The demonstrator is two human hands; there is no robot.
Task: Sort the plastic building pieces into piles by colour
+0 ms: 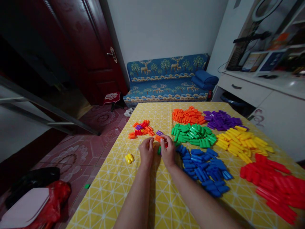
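Between left hand (pixel 146 150) and table edge (pixel 106 159), yellow blocks (pixel 129 158) leave room.

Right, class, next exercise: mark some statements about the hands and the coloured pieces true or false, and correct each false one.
1. An orange piece shows between the left hand and the right hand. True.
2. The two hands are spread wide apart. False: they are close together.
3. The orange pile lies beyond the green pile. True.
4. The green pile lies to the left of both hands. False: it lies to their right.
5. Yellow pieces lie to the left of the left hand. True.
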